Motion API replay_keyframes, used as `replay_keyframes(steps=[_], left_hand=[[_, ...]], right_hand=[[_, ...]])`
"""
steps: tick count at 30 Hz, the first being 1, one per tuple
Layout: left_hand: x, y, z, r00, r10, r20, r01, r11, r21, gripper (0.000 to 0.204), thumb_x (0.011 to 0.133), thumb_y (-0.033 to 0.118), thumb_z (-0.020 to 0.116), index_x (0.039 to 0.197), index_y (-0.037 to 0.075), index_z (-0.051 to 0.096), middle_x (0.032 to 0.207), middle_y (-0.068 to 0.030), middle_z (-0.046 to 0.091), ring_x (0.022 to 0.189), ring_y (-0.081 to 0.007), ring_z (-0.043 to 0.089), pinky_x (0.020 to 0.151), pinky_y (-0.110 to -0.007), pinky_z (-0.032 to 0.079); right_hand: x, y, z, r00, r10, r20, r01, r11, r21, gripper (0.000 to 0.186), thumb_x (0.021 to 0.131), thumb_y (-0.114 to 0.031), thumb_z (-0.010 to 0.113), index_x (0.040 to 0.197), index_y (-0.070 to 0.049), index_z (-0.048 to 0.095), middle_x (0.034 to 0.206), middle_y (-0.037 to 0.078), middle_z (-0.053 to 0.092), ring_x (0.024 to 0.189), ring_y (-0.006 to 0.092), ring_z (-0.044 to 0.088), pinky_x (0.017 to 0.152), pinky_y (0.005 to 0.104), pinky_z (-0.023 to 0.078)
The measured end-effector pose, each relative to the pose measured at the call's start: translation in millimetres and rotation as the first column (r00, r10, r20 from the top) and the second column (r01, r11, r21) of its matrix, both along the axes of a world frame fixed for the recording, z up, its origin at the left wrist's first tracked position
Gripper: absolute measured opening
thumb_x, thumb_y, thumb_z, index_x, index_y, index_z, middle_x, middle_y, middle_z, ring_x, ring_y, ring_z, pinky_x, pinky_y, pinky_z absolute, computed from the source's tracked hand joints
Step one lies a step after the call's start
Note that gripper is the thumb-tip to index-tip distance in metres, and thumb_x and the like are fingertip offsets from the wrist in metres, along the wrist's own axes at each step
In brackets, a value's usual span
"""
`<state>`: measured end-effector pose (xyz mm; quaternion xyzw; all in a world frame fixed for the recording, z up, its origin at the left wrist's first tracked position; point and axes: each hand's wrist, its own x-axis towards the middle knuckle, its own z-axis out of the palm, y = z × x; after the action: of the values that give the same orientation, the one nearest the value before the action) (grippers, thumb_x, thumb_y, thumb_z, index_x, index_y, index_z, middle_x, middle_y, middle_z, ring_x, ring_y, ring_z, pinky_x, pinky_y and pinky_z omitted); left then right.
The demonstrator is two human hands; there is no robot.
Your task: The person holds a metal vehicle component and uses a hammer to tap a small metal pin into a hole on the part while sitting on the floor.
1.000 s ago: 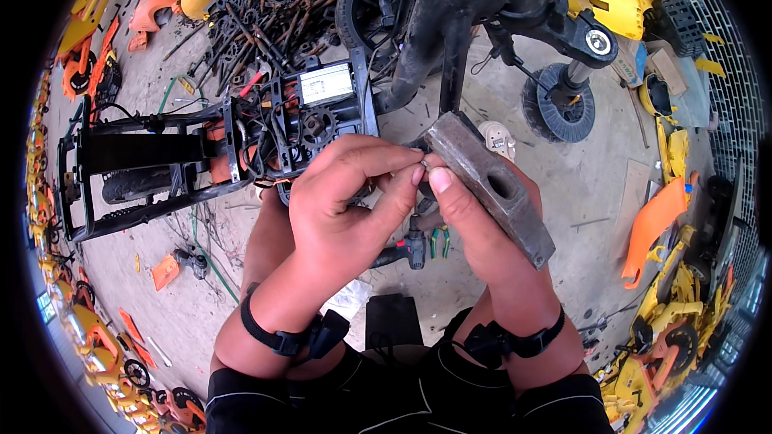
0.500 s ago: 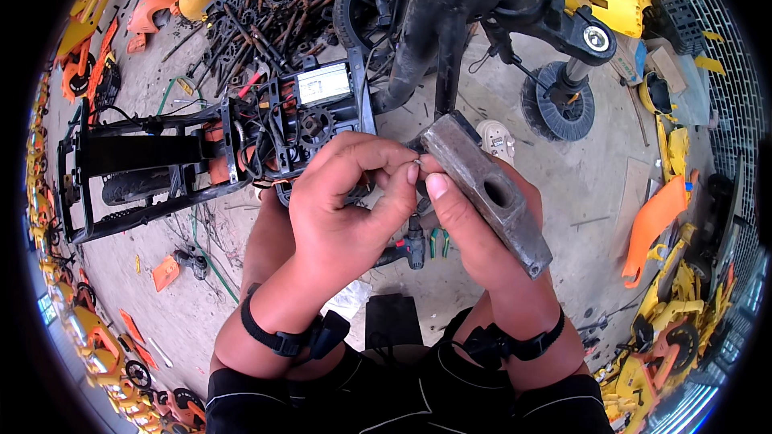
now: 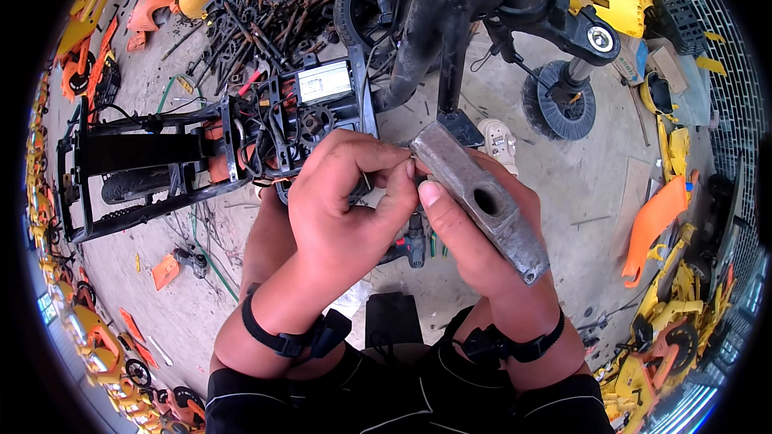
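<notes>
Grey steel hammer head (image 3: 469,182), long axis eleven-to-five, fills right hand (image 3: 474,253) — left hand (image 3: 334,197) pinches narrow at its eleven-o'clock end, contents unclear.

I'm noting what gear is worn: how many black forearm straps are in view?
2: one black strap is around the left forearm, the other black strap around the right forearm. Each strap's underside is hidden.

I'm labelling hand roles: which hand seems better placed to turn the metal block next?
Probably the right hand: it grips the metal block, thumb along its side. The left hand pinches near the block's upper end, any contents unclear.
</notes>
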<state>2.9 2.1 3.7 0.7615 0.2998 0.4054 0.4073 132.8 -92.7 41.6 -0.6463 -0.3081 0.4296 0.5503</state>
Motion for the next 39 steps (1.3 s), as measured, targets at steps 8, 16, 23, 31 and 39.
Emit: replay_keyframes(steps=[8,16,23,31,39], left_hand=[[1,0,-1,1.0,0.016,-0.015,-0.016,1.0,-0.013,0.016,0.079,-0.006,0.076,0.09,0.001,0.068,0.082,-0.0053,0.065,0.068,-0.0123,0.06,0.061,-0.025,0.05],[1,5,-4,0.996,-0.083,-0.036,0.074,0.979,-0.188,0.013,0.081,-0.002,0.074,0.092,0.001,0.067,0.082,-0.0043,0.063,0.07,-0.0116,0.058,0.065,-0.025,0.049],[20,3,-14,0.991,-0.11,-0.076,0.101,0.989,-0.108,0.012,0.081,-0.001,0.074,0.092,0.002,0.069,0.083,-0.0061,0.063,0.071,-0.0145,0.06,0.065,-0.027,0.05],[35,1,-18,0.992,-0.071,-0.108,0.028,0.935,-0.354,0.007,0.086,0.005,0.075,0.092,0.004,0.07,0.083,0.0011,0.065,0.075,-0.0064,0.056,0.066,-0.023,0.043],[41,-2,-16,0.981,-0.022,-0.192,-0.002,0.992,-0.127,0.009,0.082,0.001,0.075,0.089,0.002,0.07,0.087,-0.0058,0.064,0.075,-0.013,0.062,0.068,-0.027,0.05]], right_hand=[[1,0,-5,0.998,0.019,0.061,-0.022,0.999,0.047,0.032,0.093,-0.011,0.07,0.121,0.004,0.066,0.106,0.008,0.071,0.091,0.0098,0.063,0.08,0.0252,0.05],[16,-6,6,0.961,-0.277,0.018,0.276,0.961,0.029,0.029,0.096,-0.011,0.065,0.12,0.004,0.065,0.099,0.011,0.069,0.066,0.0081,0.05,0.064,0.0255,0.047],[39,-11,3,0.89,-0.455,-0.018,0.455,0.89,0.006,0.024,0.096,-0.012,0.064,0.115,0.003,0.066,0.099,0.011,0.067,0.067,0.008,0.049,0.064,0.0284,0.051],[46,-19,-6,0.894,-0.441,-0.071,0.436,0.896,-0.084,0.024,0.092,-0.018,0.072,0.106,0.002,0.072,0.092,0.004,0.072,0.069,0.0069,0.051,0.063,0.0234,0.043],[48,-19,-6,0.894,-0.442,-0.079,0.435,0.896,-0.089,0.025,0.093,-0.019,0.073,0.108,0.001,0.071,0.093,0.004,0.072,0.073,0.0067,0.056,0.064,0.0235,0.046]])
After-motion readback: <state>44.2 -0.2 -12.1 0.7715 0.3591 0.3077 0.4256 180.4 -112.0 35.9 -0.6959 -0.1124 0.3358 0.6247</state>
